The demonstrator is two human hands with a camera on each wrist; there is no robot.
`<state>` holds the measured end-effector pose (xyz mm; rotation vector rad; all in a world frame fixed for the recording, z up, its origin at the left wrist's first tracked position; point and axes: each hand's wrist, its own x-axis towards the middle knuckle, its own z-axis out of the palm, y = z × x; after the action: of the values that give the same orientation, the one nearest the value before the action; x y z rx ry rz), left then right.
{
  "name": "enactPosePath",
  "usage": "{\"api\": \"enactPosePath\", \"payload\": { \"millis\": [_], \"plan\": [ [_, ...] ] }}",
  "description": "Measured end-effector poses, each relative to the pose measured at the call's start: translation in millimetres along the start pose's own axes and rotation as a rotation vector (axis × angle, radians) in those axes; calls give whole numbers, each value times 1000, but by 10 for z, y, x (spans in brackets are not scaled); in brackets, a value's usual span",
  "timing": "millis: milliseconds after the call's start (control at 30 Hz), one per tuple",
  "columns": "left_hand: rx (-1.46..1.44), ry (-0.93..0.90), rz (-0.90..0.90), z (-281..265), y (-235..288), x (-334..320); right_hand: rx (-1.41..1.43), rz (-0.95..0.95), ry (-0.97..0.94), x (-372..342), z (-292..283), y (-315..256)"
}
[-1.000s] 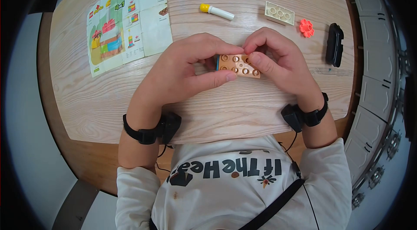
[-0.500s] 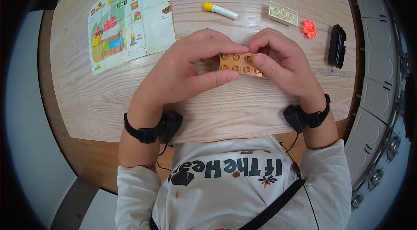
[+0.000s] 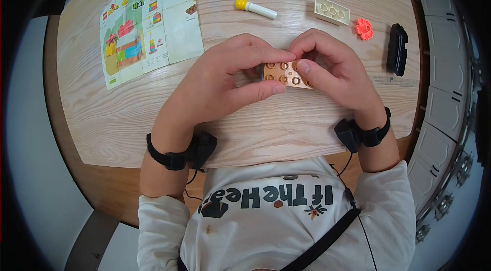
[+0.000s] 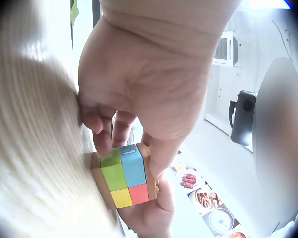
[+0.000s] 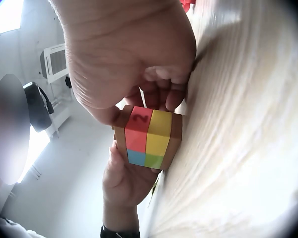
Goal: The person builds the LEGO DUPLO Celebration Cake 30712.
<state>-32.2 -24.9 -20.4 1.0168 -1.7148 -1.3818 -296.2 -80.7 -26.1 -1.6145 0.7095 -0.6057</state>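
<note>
A stack of toy building bricks [image 3: 284,75] sits between my two hands, its studded tan top facing up in the head view. The left wrist view shows coloured bricks [image 4: 121,174] in green, blue, yellow and red between tan layers, with a 1 on the blue one. On the red brick [image 5: 138,130] in the right wrist view is a 2. My left hand [image 3: 222,74] grips the left end, thumb along the near side. My right hand [image 3: 332,69] holds the other end with its thumb on the top. Both hands' fingers hide parts of the stack.
An unfolded instruction sheet [image 3: 179,35] lies at left on the wooden table [image 3: 245,138]. Beyond the hands are a white tube with a yellow cap [image 3: 260,10], a cream brick [image 3: 331,11] and a coral flower piece [image 3: 364,29]. A black case [image 3: 397,50] lies at far right.
Both hands keep hold of the brick stack, which has moved slightly right in the head view and tilted a little back and forth. The other items lie as before.
</note>
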Motion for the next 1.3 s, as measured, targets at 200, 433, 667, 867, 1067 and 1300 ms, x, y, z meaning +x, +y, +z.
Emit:
{"api": "enactPosePath", "payload": {
  "millis": [200, 433, 667, 867, 1067, 1300],
  "plan": [
    [57, -2, -34, -9, 41, 3, 42, 43, -25, 17, 9, -43],
    [-4, 39, -5, 51, -25, 20, -62, 54, 16, -4, -53, -77],
    [45, -19, -77, -5, 92, 9, -121, -45, 302, 2, -231, -94],
    [62, 0, -61, -18, 58, -17, -450, -13, 725, -61, -650, -85],
    [81, 6, -38, -4, -18, -8, -978, 163, 597, -99, -694, -92],
    [126, 7, -7, -3, -65, -11, -899, 344, 489, -137, -804, 42]
  ]
}}
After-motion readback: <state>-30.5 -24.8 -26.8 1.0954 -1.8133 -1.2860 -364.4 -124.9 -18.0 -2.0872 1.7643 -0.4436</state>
